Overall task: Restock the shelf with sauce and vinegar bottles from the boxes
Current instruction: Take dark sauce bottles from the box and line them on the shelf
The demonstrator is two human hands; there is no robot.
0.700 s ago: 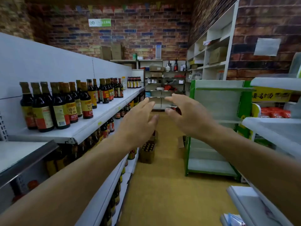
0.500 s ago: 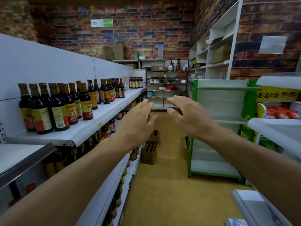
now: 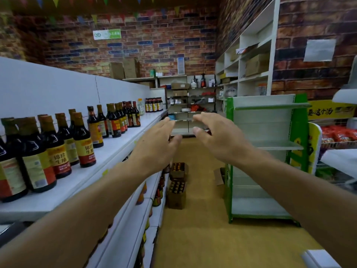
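Both bare hands reach forward down a shop aisle, holding nothing.

The left hand (image 3: 154,146) and right hand (image 3: 218,138) hang side by side in mid-air, apart, fingers relaxed and slightly bent, empty. Nearest on the left, dark sauce bottles (image 3: 58,149) with red-and-yellow labels stand upright in rows on the white top shelf (image 3: 108,151), with more bottles on the shelves beneath. Further down the aisle, two open cardboard boxes (image 3: 176,192) of bottles sit on the yellow floor (image 3: 202,229) against the shelf's base. Opposite stands a green-framed rack (image 3: 266,157), and a brick wall (image 3: 154,45) closes the far end.
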